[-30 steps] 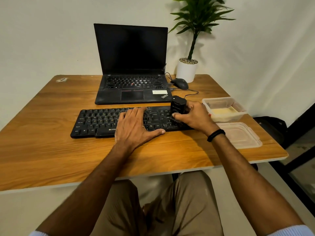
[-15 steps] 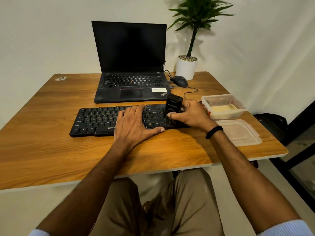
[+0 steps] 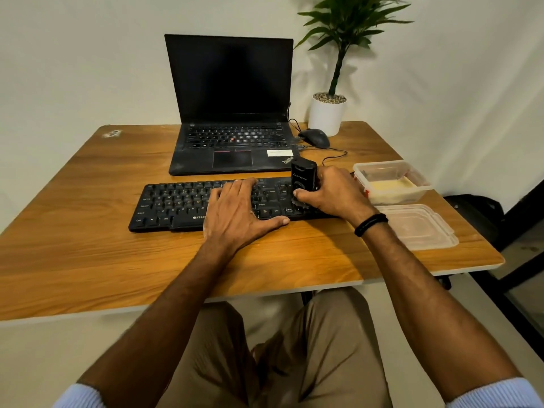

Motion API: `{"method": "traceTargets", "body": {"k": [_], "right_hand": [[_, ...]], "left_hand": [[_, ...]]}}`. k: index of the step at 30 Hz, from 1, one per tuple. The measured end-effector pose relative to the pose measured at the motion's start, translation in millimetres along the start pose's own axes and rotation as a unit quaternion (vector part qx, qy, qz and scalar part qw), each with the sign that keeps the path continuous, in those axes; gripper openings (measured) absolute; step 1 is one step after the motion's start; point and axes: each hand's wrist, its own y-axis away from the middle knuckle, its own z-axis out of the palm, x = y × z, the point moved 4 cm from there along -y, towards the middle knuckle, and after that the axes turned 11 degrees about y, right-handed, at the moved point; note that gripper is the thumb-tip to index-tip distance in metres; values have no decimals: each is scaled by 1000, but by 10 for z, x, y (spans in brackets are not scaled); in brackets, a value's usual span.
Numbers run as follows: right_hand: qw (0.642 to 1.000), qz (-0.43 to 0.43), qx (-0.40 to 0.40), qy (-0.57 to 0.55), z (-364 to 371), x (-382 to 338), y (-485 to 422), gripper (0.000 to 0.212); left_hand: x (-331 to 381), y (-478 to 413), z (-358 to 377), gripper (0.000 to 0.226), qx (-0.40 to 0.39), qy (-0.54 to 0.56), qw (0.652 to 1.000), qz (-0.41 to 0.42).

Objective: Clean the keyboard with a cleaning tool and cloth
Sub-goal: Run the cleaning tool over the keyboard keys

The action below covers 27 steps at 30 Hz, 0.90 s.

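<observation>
Laptop [image 3: 232, 134], mouse [image 3: 315, 138], perhaps-soapy tub [image 3: 391, 184] behind keyboard [image 3: 176, 206].

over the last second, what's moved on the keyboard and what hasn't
The right hand slid the black cleaning tool a little leftward along the keyboard, toward the left hand; its grip on the tool is unchanged. The left hand stayed flat on the keys, holding the keyboard down. Nothing was picked up or let go. Laptop, mouse, container and lid stayed put.
</observation>
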Motion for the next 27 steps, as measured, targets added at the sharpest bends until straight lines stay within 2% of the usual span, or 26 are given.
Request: {"method": "traceTargets", "body": {"k": [4, 6, 11, 14, 17, 20, 24, 27], "right_hand": [[999, -28, -32, -25, 32, 2, 10, 49], [999, -27, -21, -33, 34, 3, 12, 50], [1000, 14, 8, -25, -73, 23, 38, 29], [998, 4, -3, -70, -78, 17, 59, 27], [997, 4, 30, -66, -113, -5, 83, 28], [997, -5, -33, -71, -75, -49, 106, 26], [998, -3, -14, -62, -94, -64, 119, 26], [995, -14, -59, -83, -59, -83, 120, 27]], "left_hand": [[9, -1, -12, 110, 1, 2, 1000, 3], [5, 1, -10, 110, 0, 2, 1000, 3], [-1, -6, -5, 110, 0, 1, 1000, 2], [6, -7, -4, 108, -2, 5, 1000, 5], [6, -7, -3, 108, 0, 7, 1000, 6], [-4, -4, -1, 108, 1, 9, 1000, 6], [7, -1, -4, 106, 3, 15, 1000, 7], [2, 0, -4, 108, 4, 18, 1000, 5]]}}
